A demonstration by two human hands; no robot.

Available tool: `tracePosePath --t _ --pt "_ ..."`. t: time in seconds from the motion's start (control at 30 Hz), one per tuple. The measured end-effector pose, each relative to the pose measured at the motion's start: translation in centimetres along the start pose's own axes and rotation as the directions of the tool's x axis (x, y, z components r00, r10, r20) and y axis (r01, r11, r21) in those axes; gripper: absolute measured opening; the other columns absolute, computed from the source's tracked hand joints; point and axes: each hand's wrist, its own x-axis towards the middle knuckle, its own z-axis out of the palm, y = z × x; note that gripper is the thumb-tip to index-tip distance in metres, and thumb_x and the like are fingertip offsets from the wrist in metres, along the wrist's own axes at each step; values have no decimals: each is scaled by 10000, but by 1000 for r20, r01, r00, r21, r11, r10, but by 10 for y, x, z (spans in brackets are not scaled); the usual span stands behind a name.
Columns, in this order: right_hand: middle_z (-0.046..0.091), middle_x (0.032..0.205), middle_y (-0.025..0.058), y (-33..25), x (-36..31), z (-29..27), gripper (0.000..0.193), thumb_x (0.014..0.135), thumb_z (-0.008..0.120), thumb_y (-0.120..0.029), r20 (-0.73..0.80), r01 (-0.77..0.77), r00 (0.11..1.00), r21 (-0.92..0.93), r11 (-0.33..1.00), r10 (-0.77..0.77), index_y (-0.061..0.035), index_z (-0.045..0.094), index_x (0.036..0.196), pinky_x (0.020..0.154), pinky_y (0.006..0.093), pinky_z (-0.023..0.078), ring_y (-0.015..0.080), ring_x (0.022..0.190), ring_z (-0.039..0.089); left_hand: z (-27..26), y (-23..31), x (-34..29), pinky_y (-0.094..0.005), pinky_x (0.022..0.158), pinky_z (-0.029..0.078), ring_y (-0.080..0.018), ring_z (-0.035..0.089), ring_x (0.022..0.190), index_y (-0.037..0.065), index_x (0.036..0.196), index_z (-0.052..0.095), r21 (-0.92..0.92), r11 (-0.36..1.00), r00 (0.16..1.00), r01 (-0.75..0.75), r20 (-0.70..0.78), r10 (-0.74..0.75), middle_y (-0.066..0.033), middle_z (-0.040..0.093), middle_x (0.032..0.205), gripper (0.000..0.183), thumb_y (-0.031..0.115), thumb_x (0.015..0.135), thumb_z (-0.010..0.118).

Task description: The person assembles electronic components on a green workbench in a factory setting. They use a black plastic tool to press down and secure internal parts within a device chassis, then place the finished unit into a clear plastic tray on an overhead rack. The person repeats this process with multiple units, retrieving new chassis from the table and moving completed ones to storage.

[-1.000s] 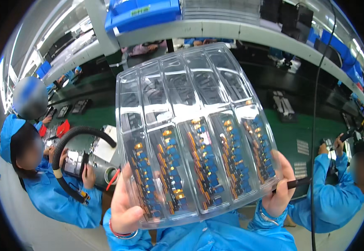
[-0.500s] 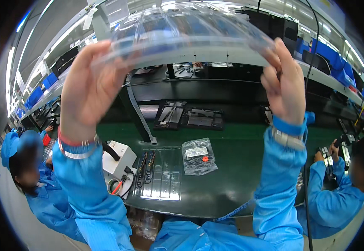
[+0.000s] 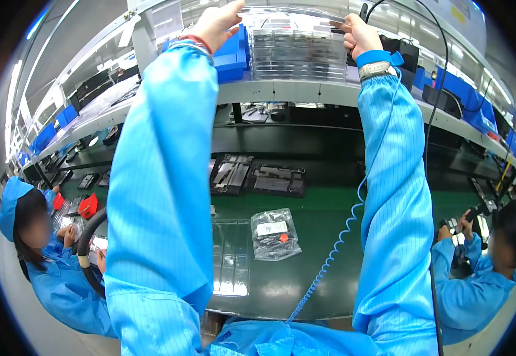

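Both my arms reach up and forward to the shelf above the bench. A stack of clear plastic trays (image 3: pixel 299 56) stands there between my hands. My left hand (image 3: pixel 215 26) is open, its fingers stretched toward the stack's upper left side with a gap between. At the stack's upper right corner is my right hand (image 3: pixel 362 37), with a finger pointing out over the edge and the others loosely bent; no grip shows. Below, another clear tray (image 3: pixel 231 261) lies on the bench, partly hidden by my left sleeve. To its right is a clear plastic bag (image 3: pixel 276 234) with a white label and a red spot.
Blue bins (image 3: pixel 231 59) stand left of the stack on the shelf (image 3: pixel 293 91). Dark device parts (image 3: pixel 277 179) lie at the bench's back. A coiled blue cord (image 3: pixel 335 252) runs from my right wrist. Co-workers in blue sit left (image 3: pixel 62 285) and right (image 3: pixel 477 291).
My hands have moved up and away. The clear tray they held is out of them, and a tray stack shows between them. My left arm now covers the white device and part of the bench tray.
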Motion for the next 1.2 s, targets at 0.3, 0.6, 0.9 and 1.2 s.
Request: tracePosePath --t 0.3,0.6,0.9,1.2 --pt "211 534 -51 28 38 -6 210 792 475 -327 -63 -11 998 -480 877 -22 -121 473 754 402 260 157 79 434 202 23 -13 35 -688 941 91 -391 422 1175 100 1152 557 923 230 938 308 -335 89 -167 499 1235 657 616 821 321" --pt "517 1077 53 24 28 -17 494 838 441 -497 -175 -216 975 -584 783 139 -95 591 1082 514 284 275 129 664 355 44 -21 9 -687 948 98 -378 467 1137 82 1128 577 954 31 954 297 -298 37 -161 544 1181 756 691 803 267" --pt "616 723 228 35 28 -16 549 804 510 -485 4 105 920 -966 237 -393 52 622 787 669 396 461 334 755 621 47 -41 1 -691 957 73 -327 519 1093 166 1100 600 941 -166 950 294 -268 162 -107 577 1149 570 571 859 279" --pt "607 720 112 41 -125 14 174 832 524 -145 -71 657 562 -567 497 -824 -1 608 881 608 337 465 255 665 599 60 -18 -46 -582 938 280 -332 469 1113 158 1280 428 973 -12 885 229 -204 418 -230 502 1190 502 429 857 424"
